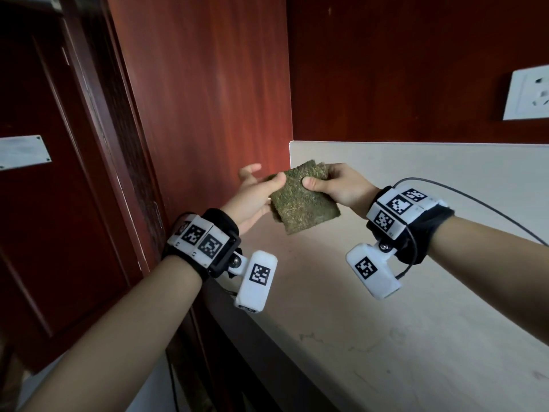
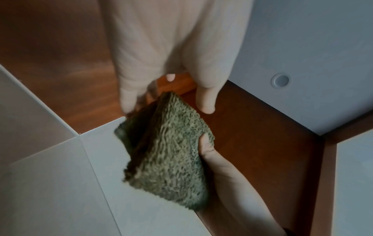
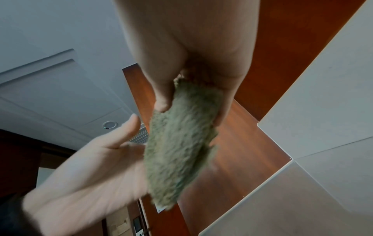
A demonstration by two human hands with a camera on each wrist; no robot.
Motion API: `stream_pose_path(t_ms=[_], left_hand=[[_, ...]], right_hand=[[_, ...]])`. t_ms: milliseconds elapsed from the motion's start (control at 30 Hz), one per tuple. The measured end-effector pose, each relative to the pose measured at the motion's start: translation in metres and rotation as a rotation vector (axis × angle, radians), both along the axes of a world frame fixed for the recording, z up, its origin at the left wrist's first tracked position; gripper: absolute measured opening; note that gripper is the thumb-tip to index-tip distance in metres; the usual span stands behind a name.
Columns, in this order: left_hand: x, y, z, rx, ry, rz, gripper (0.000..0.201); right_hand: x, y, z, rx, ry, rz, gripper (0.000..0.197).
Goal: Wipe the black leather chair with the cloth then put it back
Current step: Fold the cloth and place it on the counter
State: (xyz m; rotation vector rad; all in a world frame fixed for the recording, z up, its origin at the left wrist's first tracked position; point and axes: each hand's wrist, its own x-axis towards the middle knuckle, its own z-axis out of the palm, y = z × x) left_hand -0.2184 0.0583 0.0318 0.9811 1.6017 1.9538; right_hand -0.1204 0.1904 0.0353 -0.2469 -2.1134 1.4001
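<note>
A folded, fuzzy olive-green cloth [image 1: 303, 200] hangs in the air above the counter's back left corner. My right hand [image 1: 320, 179] pinches its upper right edge, thumb on the near face and fingers behind. My left hand [image 1: 261, 179] is spread beside the cloth's left edge, with the thumb touching it and the fingers straight. In the right wrist view the cloth [image 3: 179, 143] lies against the flat left palm [image 3: 101, 159]. In the left wrist view the cloth [image 2: 171, 151] hangs below straight fingers [image 2: 129, 103]. No black leather chair is in view.
A beige counter [image 1: 386, 322] runs below the hands, with a low beige backsplash [image 1: 416, 162] behind. Red-brown wood panels [image 1: 208, 99] close the corner. A white wall socket [image 1: 525, 93] sits at the far right. A dark door with a metal plate [image 1: 20, 151] stands at the left.
</note>
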Motion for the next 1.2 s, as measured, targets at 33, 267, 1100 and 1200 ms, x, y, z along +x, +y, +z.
stream_pose_path(t_ms=[33,267,1100,1200], left_hand=[[-0.001,0.0,-0.003,-0.043,0.0,-0.014,0.053],[0.014,0.005,-0.024,-0.251,0.203,0.033,0.03],[0.0,0.033,-0.036,-0.381,-0.194,-0.028,0.01],[-0.001,0.036,-0.056,-0.601,-0.047,-0.005,0.012]], right_hand=[[0.0,0.0,0.0,-0.011,0.012,-0.028,0.003],[-0.002,-0.002,0.003,-0.182,0.14,-0.15,0.012],[0.022,0.025,-0.027,-0.227,-0.482,-0.011,0.017],[0.019,0.033,-0.039,-0.133,-0.606,-0.05,0.033]])
